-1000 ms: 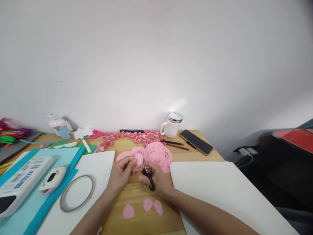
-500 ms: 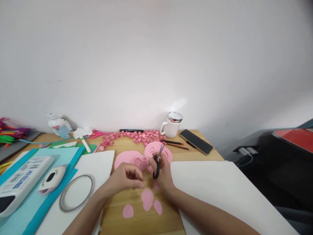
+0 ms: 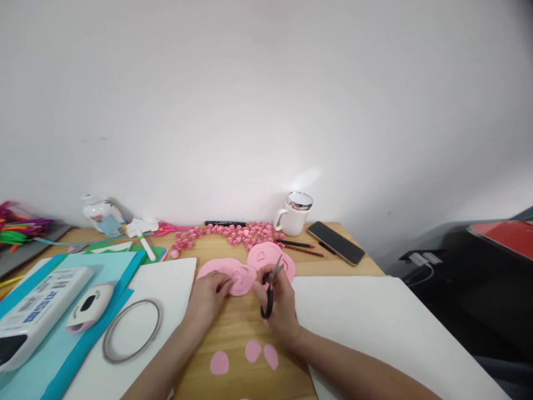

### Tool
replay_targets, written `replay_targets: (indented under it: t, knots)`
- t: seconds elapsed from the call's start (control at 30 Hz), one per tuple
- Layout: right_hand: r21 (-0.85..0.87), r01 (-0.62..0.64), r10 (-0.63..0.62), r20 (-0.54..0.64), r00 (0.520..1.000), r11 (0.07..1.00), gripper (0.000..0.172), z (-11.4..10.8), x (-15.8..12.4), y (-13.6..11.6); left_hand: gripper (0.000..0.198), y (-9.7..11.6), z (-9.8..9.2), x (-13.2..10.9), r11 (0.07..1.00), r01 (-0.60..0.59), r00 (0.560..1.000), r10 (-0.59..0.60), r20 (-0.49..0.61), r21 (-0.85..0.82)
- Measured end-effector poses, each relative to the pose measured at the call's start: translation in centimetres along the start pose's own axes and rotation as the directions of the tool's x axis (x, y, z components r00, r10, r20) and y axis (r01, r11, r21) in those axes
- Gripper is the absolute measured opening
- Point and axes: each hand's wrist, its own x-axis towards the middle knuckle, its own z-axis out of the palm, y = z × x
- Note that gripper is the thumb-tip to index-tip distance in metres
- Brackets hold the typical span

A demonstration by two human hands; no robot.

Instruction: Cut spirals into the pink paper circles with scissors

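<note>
My left hand [image 3: 211, 294] rests at the near edge of a pink paper spiral [image 3: 241, 279], thumb and fingers pinched on its paper. My right hand [image 3: 282, 308] holds black-handled scissors [image 3: 270, 297], their blades pointing up and away from me. Behind that hand lies a second pink paper piece [image 3: 264, 253] with curved cuts in it, partly covered by the fingers. Closer to me, several small pink paper ovals lie on the wood, among them one oval [image 3: 219, 363] at the left and another oval [image 3: 270, 356] at the right.
Many small rolled pink paper pieces [image 3: 237, 233] lie near the wall, beside a white mug [image 3: 293, 214], pencils and a phone [image 3: 336, 243]. White sheets [image 3: 353, 311] flank the work area. At left are a tape ring [image 3: 156, 328], coloured paper and a white bottle [image 3: 102, 214].
My left hand has moved left and away from me, onto the pink spiral. A blurred pink oval below it has gone from that spot; a pink edge now shows at the bottom.
</note>
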Motion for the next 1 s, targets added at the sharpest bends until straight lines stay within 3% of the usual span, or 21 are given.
replay_targets:
  t: [0.07,0.17,0.23,0.3,0.47,0.57,0.67,0.77,0.83,0.9,1.0]
  knots:
    - [-0.032,0.119,-0.11,0.201,0.973,0.992,0.013,-0.1,-0.6,-0.2,0.026,0.2,0.1,0.0,0.973,0.087,0.995,-0.094,-0.024,-0.216]
    - [0.002,0.237,-0.203,0.519,0.83,0.972,0.018,0.0,-1.0,-0.5,0.022,1.2,-0.3,-0.2,0.838,0.185,0.979,-0.203,0.02,-0.514]
    - [-0.009,0.296,-0.223,0.635,0.739,0.955,0.023,0.1,-1.0,-0.7,0.021,1.9,-0.8,-0.4,0.806,0.166,0.982,-0.186,0.023,-0.568]
    - [-0.05,0.351,-0.225,0.681,0.697,0.935,0.027,0.2,-0.7,-0.8,0.022,2.4,-1.3,-0.5,0.814,0.124,0.99,-0.136,0.021,-0.567]
    - [-0.116,0.417,-0.256,0.634,0.73,0.902,0.028,0.0,-0.4,-0.8,0.026,2.4,-1.8,-0.6,0.8,0.045,0.999,-0.028,0.038,-0.598]
    - [-0.08,0.43,-0.304,0.592,0.746,0.899,0.026,-0.3,-0.5,-0.6,0.026,2.2,-1.8,-0.5,0.766,0.085,0.996,-0.061,0.061,-0.637]
    - [-0.026,0.413,-0.3,0.647,0.701,0.91,0.027,-0.3,-0.6,-0.8,0.033,2.3,-1.7,-0.4,0.585,0.204,0.979,-0.13,0.158,-0.785]
    - [0.004,0.451,-0.325,0.7,0.636,0.892,0.035,-0.1,-0.6,-1.2,0.04,2.4,-1.6,-0.5,0.396,0.279,0.96,-0.1,0.261,-0.875]
    - [0.011,0.498,-0.366,0.692,0.622,0.867,0.041,0.1,-0.5,-1.4,0.039,2.3,-1.6,-0.6,0.448,0.268,0.962,-0.069,0.266,-0.853]
    - [-0.005,0.519,-0.386,0.663,0.642,0.855,0.05,0.2,-0.4,-1.5,0.035,2.2,-1.7,-0.6,0.604,0.218,0.971,-0.055,0.233,-0.767]
    - [-0.042,0.45,-0.359,0.537,0.763,0.892,0.062,0.0,-0.5,-1.1,0.036,2.1,-1.7,-0.3,0.797,0.111,0.99,-0.039,0.132,-0.594]
